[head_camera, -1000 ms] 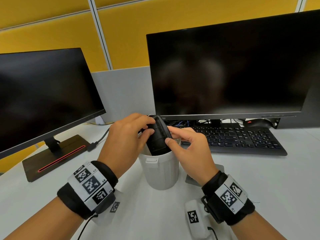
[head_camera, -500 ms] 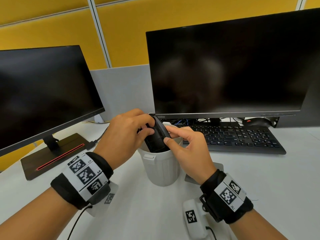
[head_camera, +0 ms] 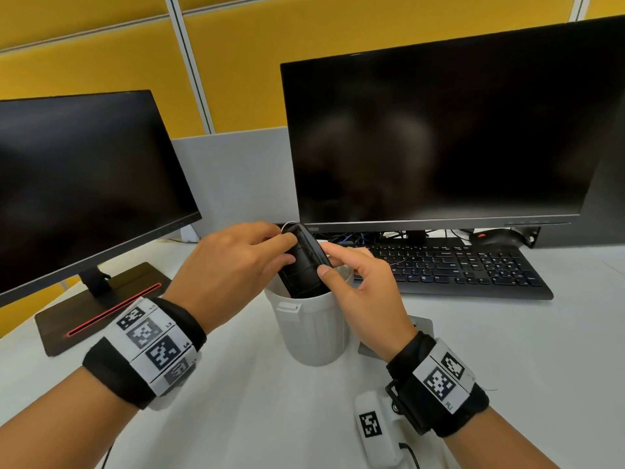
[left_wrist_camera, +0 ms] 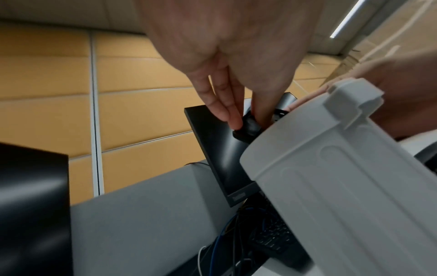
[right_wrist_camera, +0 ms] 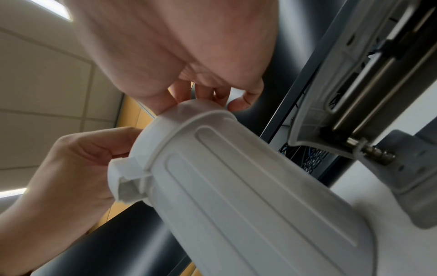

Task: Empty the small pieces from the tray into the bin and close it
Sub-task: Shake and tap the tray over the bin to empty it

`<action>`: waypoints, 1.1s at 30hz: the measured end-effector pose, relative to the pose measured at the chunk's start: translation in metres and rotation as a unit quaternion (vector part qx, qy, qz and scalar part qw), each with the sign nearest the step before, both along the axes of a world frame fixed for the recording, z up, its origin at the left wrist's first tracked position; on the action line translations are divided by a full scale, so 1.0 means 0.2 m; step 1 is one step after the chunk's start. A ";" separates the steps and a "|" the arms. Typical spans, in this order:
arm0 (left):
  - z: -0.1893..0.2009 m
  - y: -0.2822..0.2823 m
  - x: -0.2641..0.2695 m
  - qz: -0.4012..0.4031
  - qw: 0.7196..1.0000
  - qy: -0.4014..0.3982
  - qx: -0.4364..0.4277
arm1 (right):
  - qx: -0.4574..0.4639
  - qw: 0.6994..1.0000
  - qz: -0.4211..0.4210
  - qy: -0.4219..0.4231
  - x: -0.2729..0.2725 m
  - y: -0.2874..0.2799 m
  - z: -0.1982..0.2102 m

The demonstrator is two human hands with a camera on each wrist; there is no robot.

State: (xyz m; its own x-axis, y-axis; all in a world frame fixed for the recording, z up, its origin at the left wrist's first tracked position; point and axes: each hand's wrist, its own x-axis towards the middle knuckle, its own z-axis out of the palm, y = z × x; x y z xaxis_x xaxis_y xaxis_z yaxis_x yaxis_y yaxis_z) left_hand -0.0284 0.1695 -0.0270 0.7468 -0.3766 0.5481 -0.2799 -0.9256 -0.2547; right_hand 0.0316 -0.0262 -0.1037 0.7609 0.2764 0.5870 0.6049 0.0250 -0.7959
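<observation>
Tipping the black tray (head_camera: 304, 265) steeply over the white bin (head_camera: 313, 330), you have its lower end sunk inside the bin's mouth and its upper end raised toward the large monitor (head_camera: 449, 137) behind the bin. Your left hand (head_camera: 233, 265) pinches the tray's upper end on the side away from the keyboard (head_camera: 449, 265), fingers curled around its edge; your right hand (head_camera: 365, 289) pinches the opposite edge, thumb on the near face, just above the bin's rim. The bin stands upright on the white surface (head_camera: 270, 418), in front of the monitor.

This looks like the emptying step, near its end: no small pieces show on the tray, though its inner face is turned away, so you cannot tell whether any cling there. The bin's inside is hidden too.

Next, judging by the task, you lift the tray clear of the bin's mouth, set it aside, and bring a lid down on the bin. A grey hinged part (right_wrist_camera: 331, 119) shows beside the bin in the right wrist view; whether that is the lid is unclear.
</observation>
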 end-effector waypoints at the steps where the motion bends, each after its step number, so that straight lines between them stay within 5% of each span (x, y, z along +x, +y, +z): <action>1: 0.01 0.00 0.00 0.005 1.000 0.003 0.028 | 0.000 1.000 0.004 0.002 0.00 0.00 0.00; 6: 0.05 -0.01 0.00 0.009 0.997 0.033 0.065 | -0.002 1.000 0.001 -0.001 0.00 0.00 0.01; 14: -0.02 -0.04 0.02 0.025 0.964 0.022 -0.262 | -0.003 1.000 -0.011 0.010 0.01 0.00 0.00; 33: 0.01 -0.04 0.03 0.009 0.936 0.097 -0.338 | 0.035 0.998 -0.041 0.018 0.02 0.01 -0.02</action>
State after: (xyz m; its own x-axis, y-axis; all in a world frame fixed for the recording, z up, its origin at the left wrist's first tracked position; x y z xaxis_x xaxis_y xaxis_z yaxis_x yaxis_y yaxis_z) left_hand -0.0229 0.1623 -0.0249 0.8596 0.0203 0.5106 -0.2436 -0.8621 0.4443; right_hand 0.0352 -0.0239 -0.1077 0.8002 0.1724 0.5745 0.5783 0.0324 -0.8152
